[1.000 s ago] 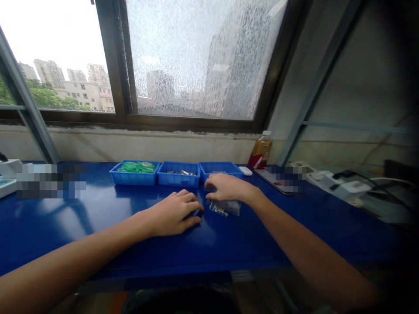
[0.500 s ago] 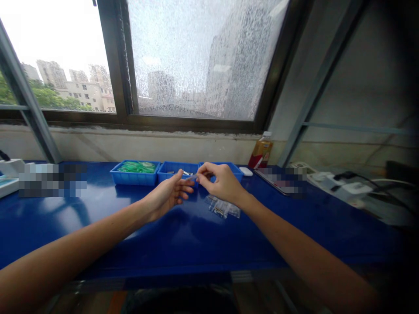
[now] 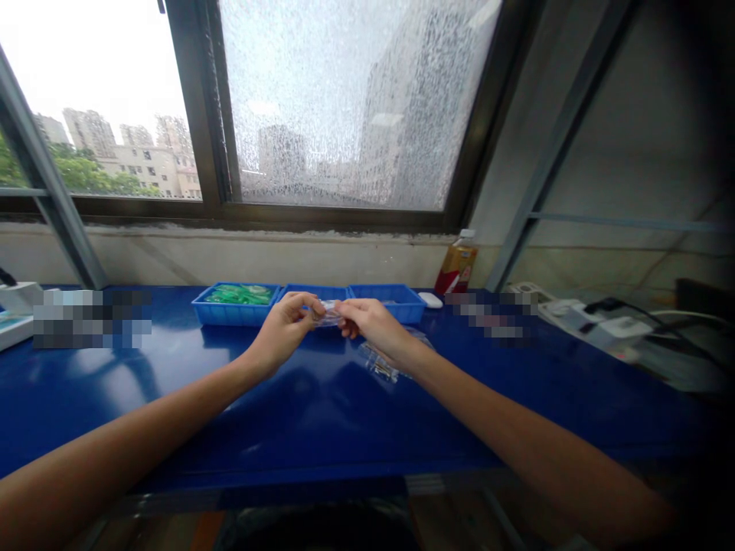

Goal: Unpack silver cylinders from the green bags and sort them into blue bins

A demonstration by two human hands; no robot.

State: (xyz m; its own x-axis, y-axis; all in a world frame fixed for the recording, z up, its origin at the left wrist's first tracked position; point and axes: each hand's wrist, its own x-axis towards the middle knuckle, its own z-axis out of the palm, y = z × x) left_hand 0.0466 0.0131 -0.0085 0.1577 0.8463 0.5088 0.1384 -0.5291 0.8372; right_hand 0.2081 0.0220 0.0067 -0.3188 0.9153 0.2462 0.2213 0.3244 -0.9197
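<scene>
A small clear plastic bag (image 3: 328,314) is stretched between my two hands, in front of the middle blue bin (image 3: 338,292). My left hand (image 3: 289,327) pinches its left side, and my right hand (image 3: 370,321) grips its right side. Below my right hand, clear bags with small metal pieces (image 3: 380,366) lie on the blue table (image 3: 298,436), partly covered by that hand. Green items (image 3: 240,294) fill the left bin (image 3: 235,314). Behind my right hand stands the right bin (image 3: 406,310); its contents are hard to make out.
A drink bottle (image 3: 458,264) stands at the back right beside a white object (image 3: 430,300). Plugs and cables (image 3: 614,329) lie at the right. A white device (image 3: 14,314) is at the far left. A window (image 3: 344,107) rises behind the table.
My left fingers have closed on the clear bag, which now shows more widely between my hands. My right hand has turned and lowered slightly, uncovering more of the right bin.
</scene>
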